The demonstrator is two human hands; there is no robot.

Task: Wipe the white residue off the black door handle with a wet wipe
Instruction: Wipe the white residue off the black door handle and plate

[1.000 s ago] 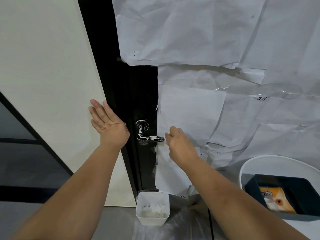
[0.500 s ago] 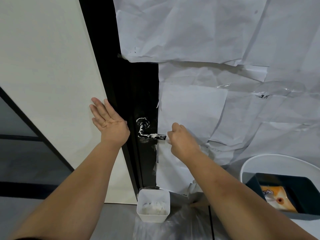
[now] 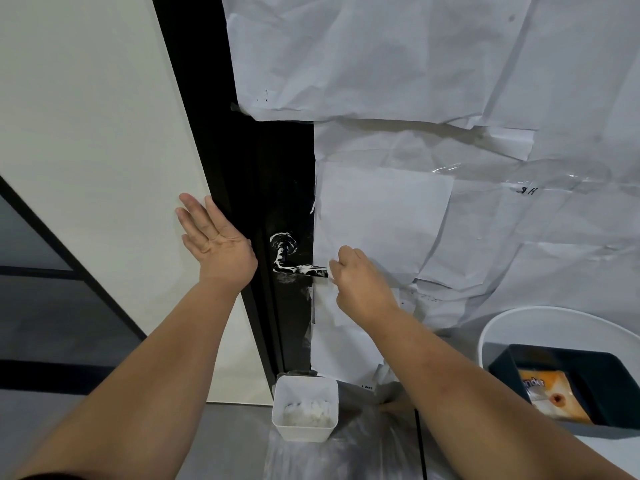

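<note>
My left hand (image 3: 216,249) lies flat, fingers straight, on the pale wall panel (image 3: 97,140). My right hand (image 3: 360,284) pinches a white wet wipe (image 3: 331,268) at the tip of the residue-streaked black lever door handle (image 3: 294,261). Crumpled white paper sheets (image 3: 415,81) cover the black door (image 3: 277,174); a white plastic tub (image 3: 305,407) sits on the grey floor (image 3: 228,441).

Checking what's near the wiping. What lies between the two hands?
In the head view, the black door handle, streaked with white residue, lies between the left hand flat on the wall and the right hand at the lever's tip.

Both forearms bare, no sleeves showing.
</note>
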